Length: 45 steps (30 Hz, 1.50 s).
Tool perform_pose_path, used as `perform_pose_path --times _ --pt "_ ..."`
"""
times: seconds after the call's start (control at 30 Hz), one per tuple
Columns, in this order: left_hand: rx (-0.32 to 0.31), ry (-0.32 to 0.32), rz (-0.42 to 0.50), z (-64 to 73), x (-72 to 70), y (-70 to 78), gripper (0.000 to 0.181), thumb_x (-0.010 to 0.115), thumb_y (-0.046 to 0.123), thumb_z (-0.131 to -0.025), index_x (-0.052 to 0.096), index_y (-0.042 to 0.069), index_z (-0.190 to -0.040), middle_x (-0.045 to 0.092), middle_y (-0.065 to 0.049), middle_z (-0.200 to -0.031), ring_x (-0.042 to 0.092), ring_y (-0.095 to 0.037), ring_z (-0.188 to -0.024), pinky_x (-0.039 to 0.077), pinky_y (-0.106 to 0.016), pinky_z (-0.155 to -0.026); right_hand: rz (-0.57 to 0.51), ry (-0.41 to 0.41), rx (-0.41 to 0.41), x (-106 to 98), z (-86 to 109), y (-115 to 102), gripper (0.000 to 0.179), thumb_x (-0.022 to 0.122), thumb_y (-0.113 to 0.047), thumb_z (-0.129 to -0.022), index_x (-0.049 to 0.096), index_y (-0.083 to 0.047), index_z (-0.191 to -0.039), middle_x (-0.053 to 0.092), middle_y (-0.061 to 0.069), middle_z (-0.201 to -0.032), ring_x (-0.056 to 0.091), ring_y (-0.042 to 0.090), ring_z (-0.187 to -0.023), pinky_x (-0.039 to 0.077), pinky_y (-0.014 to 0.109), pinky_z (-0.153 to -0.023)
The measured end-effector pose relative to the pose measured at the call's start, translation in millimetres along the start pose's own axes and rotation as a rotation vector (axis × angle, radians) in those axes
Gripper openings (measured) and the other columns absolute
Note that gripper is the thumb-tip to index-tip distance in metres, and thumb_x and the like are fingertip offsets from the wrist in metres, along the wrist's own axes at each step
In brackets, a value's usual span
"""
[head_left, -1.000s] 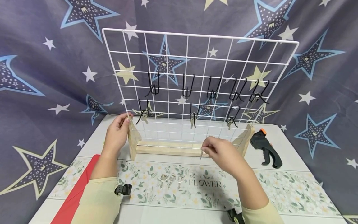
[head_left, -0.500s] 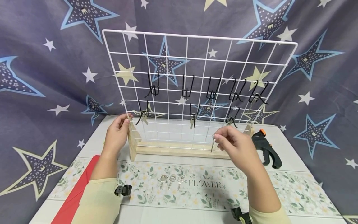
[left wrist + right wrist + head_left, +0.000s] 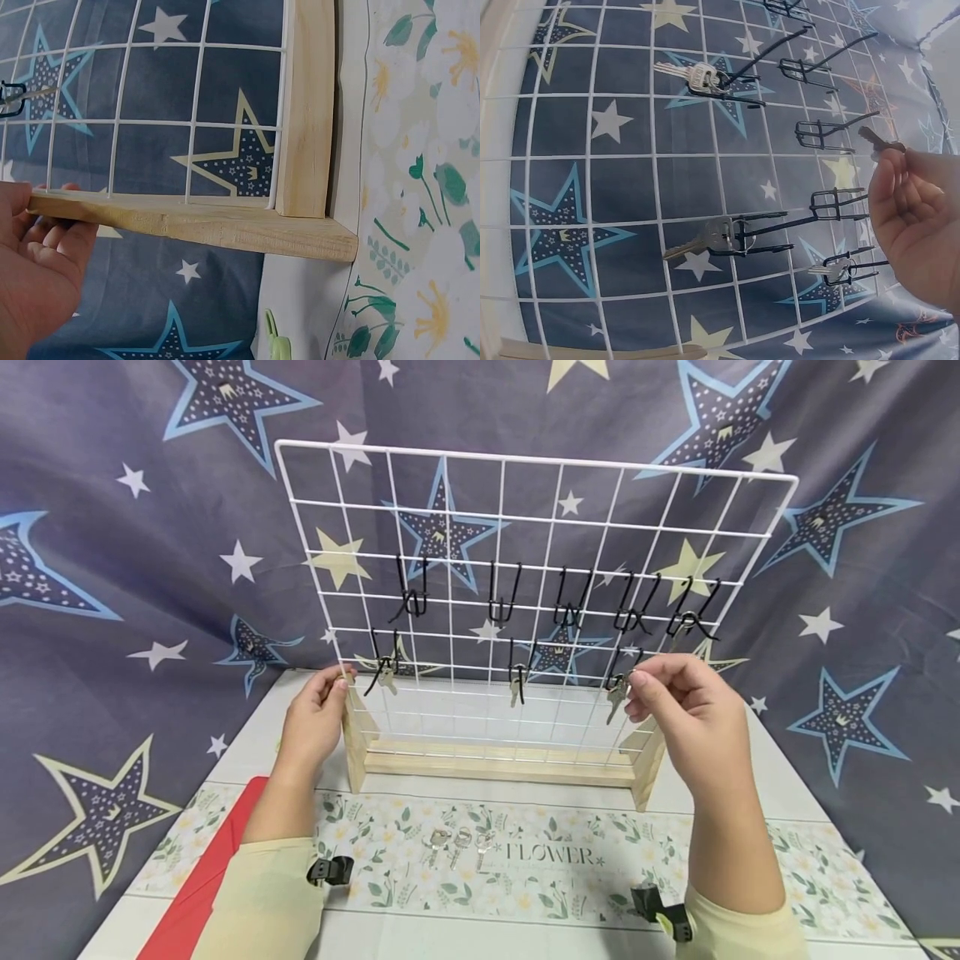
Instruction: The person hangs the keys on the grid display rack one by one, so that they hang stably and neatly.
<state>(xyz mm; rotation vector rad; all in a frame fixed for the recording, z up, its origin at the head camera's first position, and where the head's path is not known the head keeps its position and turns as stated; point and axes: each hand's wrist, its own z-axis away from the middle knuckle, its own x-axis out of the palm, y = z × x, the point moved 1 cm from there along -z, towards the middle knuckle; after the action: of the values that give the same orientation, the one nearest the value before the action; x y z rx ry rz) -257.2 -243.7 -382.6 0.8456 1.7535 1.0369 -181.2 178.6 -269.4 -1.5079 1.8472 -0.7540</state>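
A white wire grid rack [image 3: 472, 512] stands in a wooden base, and black hooks [image 3: 501, 602] hang on it in two rows. My left hand [image 3: 313, 718] grips the wooden side piece [image 3: 187, 229] at the rack's left end. Between thumb and fingertips, my right hand [image 3: 693, 722] pinches a small key [image 3: 876, 138] by its ring end, in front of the lower right hook. Other keys hang on hooks, among them a key [image 3: 387, 677] at the lower left and a key [image 3: 517, 681] in the lower middle.
Three loose keys [image 3: 462, 837] lie in a row on the flower-printed table cover [image 3: 555, 893]. Something flat and red [image 3: 198, 881] lies along the left, partly under the left arm. A star-patterned curtain [image 3: 112, 693] hangs behind the rack.
My right hand has risen and moved right with the key, from low before the base to the lower right hook. It now hides the black-and-orange clamp. The left hand stays put.
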Motion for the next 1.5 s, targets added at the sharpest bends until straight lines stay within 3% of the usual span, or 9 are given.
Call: perform_pose_path --times 0.17,0.5,0.87,1.37,1.5 --pt "-0.005 -0.001 0.009 0.0 0.0 0.4 0.039 0.044 0.039 -0.104 0.056 0.022 -0.137 0.060 0.002 -0.138 0.052 -0.004 -0.124 0.044 -0.024 -0.105 -0.091 0.006 -0.044 -2.6 -6.7 -1.4 0.011 0.065 0.002 -0.091 0.061 0.011 -0.097 0.065 0.009 -0.078 0.063 0.016 -0.063 0.056 0.020 -0.061" --pt "-0.004 -0.002 0.009 0.4 -0.5 1.2 0.040 0.043 0.039 -0.104 0.056 0.021 -0.138 0.059 0.002 -0.138 0.051 -0.005 -0.126 0.044 -0.026 -0.107 -0.120 0.112 -0.041 -7.6 -18.7 -3.3 0.012 0.066 0.000 -0.091 0.064 0.008 -0.099 0.064 0.011 -0.076 0.064 0.017 -0.062 0.058 0.021 -0.062" --pt "-0.004 -0.004 0.012 0.8 -0.4 1.7 0.039 0.043 0.039 -0.104 0.056 0.021 -0.137 0.059 0.002 -0.138 0.051 -0.006 -0.126 0.044 -0.028 -0.107 -0.047 0.162 0.005 -2.6 -26.3 0.8 0.013 0.068 -0.007 -0.092 0.066 0.004 -0.098 0.065 0.010 -0.075 0.065 0.016 -0.061 0.059 0.022 -0.062" --pt "-0.001 0.015 0.002 0.3 1.9 0.7 0.039 0.044 0.037 -0.104 0.056 0.019 -0.137 0.060 0.003 -0.137 0.052 -0.005 -0.124 0.044 -0.026 -0.106 0.092 0.158 0.063 -2.5 -32.0 19.8 0.018 0.065 -0.011 -0.094 0.063 0.007 -0.096 0.067 0.006 -0.076 0.065 0.015 -0.061 0.059 0.023 -0.060" --pt "0.005 0.019 0.000 -0.5 1.4 0.2 0.037 0.045 0.037 -0.104 0.057 0.020 -0.135 0.060 0.003 -0.136 0.052 -0.004 -0.124 0.043 -0.026 -0.107 0.087 0.161 0.068 -0.8 -34.8 25.1 0.015 0.065 -0.012 -0.094 0.063 0.004 -0.095 0.067 0.006 -0.076 0.065 0.015 -0.061 0.058 0.023 -0.059"
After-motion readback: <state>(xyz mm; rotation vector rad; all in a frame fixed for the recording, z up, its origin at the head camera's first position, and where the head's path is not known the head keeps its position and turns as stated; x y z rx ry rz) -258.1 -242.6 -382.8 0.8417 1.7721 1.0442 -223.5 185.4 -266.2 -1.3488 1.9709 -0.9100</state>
